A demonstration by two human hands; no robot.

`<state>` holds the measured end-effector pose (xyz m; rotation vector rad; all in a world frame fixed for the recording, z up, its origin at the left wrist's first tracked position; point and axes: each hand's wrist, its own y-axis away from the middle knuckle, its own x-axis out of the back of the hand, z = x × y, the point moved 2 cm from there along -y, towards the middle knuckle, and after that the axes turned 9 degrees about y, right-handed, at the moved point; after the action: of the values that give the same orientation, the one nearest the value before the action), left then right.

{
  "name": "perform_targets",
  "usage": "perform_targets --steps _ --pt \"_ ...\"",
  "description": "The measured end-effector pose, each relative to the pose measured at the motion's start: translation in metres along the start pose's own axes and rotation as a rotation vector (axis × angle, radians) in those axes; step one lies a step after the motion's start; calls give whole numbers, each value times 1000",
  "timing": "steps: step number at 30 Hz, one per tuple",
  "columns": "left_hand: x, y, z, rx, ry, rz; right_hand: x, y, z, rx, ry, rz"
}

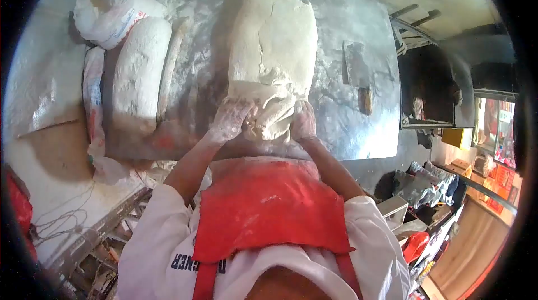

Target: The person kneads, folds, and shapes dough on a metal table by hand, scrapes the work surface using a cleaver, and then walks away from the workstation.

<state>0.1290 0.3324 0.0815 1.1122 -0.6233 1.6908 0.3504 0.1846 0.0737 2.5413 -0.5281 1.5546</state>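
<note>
A large slab of dough [273, 36] lies lengthwise on the floured metal table [196, 64], its near end torn and folded into a rough lump. My left hand [231, 119] presses against the left side of that lump, its fingers curled on the dough. On the right side, my right hand [304, 121] is closed around the edge of the same lump. Flour covers both hands. Some fingertips are hidden in or behind the dough.
A cleaver-like blade [356, 64] with a wooden handle lies on the table's right. At left are a second long piece of dough [141, 75], a rolling pin [174, 67] and an open white sack [112, 11]. Dark shelving [428, 87] stands beyond the right edge.
</note>
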Motion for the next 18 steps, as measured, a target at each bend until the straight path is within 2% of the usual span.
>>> perform_targets --steps 4,6,7,8,10,11,13,14,15,16,17,18 --pt "-9 0 -13 69 -112 -108 12 -8 1 67 115 -134" --pt "-14 9 -21 -48 -235 -94 23 -8 -7 74 183 -231" --pt "6 15 -16 -146 -170 -42 19 0 -3 88 226 -185" --pt "38 9 -2 -138 -153 -57 23 9 -3 82 222 -208" --pt "97 -27 21 39 3 -376 36 13 1 63 49 -276" --pt "104 -41 24 39 8 -380 39 13 8 166 92 -219" --pt "111 -68 31 5 71 -48 49 7 32 160 54 -229" --pt "103 -83 38 11 81 -56 51 -3 42 158 18 -229" --pt "93 -101 48 -40 88 53 57 -24 44 386 105 55" --pt "83 -118 55 -94 94 161 91 -54 15 203 29 -20" --pt "25 -129 42 -86 610 164 115 -84 -18 18 -44 -92" --pt "-30 -135 29 -67 1127 158 104 -101 -24 21 -10 -20"
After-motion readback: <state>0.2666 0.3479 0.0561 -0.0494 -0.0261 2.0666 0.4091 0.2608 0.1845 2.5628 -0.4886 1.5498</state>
